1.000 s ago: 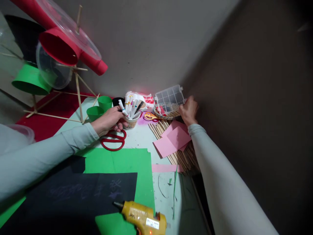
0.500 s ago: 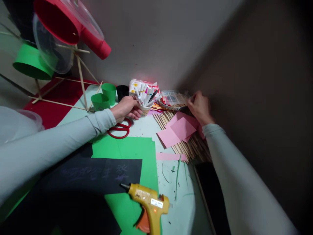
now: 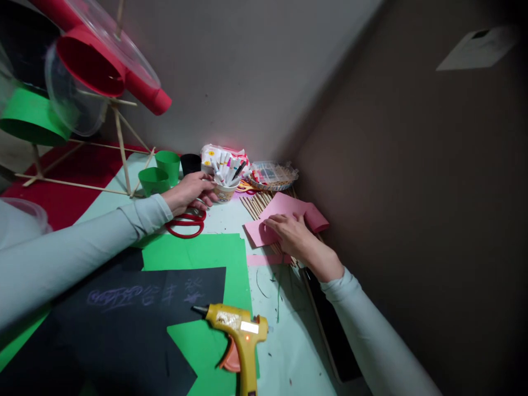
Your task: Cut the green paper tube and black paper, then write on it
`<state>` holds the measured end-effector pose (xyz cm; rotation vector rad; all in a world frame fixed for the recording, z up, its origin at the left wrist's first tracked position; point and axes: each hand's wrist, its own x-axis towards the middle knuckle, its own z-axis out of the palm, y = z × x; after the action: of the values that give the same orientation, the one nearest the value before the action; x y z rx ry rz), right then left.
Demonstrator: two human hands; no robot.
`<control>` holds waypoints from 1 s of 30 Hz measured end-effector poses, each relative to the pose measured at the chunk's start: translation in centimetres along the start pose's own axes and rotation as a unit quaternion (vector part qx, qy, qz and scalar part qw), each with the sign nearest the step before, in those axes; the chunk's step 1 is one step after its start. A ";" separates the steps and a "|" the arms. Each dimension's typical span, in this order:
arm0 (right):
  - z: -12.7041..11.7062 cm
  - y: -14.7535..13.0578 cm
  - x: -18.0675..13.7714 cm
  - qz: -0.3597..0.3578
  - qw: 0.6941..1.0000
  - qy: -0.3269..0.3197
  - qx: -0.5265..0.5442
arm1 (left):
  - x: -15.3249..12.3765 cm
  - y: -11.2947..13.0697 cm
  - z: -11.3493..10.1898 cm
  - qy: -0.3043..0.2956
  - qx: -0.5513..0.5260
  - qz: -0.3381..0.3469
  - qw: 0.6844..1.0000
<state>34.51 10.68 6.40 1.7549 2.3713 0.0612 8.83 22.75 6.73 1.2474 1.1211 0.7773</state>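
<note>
My left hand (image 3: 190, 192) reaches across the table and curls around the side of a paper cup (image 3: 225, 192) full of marker pens. Red scissors (image 3: 185, 224) lie just under that hand. My right hand (image 3: 291, 234) rests palm down with fingers spread on pink paper sheets (image 3: 284, 212), which lie over a pile of wooden sticks (image 3: 256, 204). A clear compartment box (image 3: 270, 171) sits flat in a woven basket behind the pink sheets.
A yellow glue gun (image 3: 237, 335) stands near the front on green paper (image 3: 198, 256) and a black sheet (image 3: 136, 308) with writing. Two green cups (image 3: 159, 176) and a black cup (image 3: 190, 163) stand at the back. A stick frame with red and green cones (image 3: 88, 66) fills the left.
My right hand left the clear box by the wall and came down onto the pink paper. The box, tilted up before, now lies flat in the basket. My left hand stayed at the marker cup.
</note>
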 end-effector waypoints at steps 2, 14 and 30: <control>0.2 -0.1 -0.1 0.000 1.000 0.005 -0.015 | -0.3 -0.2 -0.3 0.010 0.021 0.014 1.000; -1.3 3.1 0.4 0.015 0.998 0.051 -0.032 | -2.2 -1.7 -0.2 -0.076 0.219 0.114 0.966; -8.1 7.7 1.1 0.198 0.877 0.435 0.041 | -2.3 -1.7 2.1 -0.179 0.333 0.159 0.912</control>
<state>40.06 14.63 15.33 2.6285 2.4515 1.0216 9.90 19.64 5.42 2.0939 0.9084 0.3631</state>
